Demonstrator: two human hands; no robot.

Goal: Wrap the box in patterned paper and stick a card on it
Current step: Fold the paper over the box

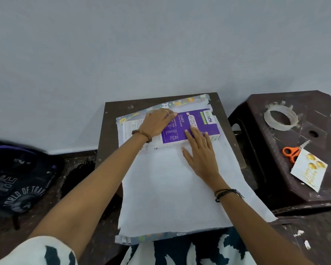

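Observation:
A purple and white box (pixel 199 122) lies flat near the far end of a sheet of wrapping paper (pixel 170 188), which is spread white side up on a small dark table (pixel 111 131). The patterned side shows only at the paper's far and near edges. My left hand (pixel 157 122) lies on the box's left part, its fingers reaching the folded far edge of the paper. My right hand (pixel 199 157) rests flat with straight fingers, fingertips on the box's near edge and palm on the paper. A white greeting card (pixel 310 170) with gold lettering lies on the stool to the right.
A dark plastic stool (pixel 294 142) stands right of the table and carries a roll of clear tape (pixel 280 117) and orange-handled scissors (pixel 290 153) partly under the card. A dark backpack (pixel 19 180) lies on the floor at the left. A plain wall is close behind the table.

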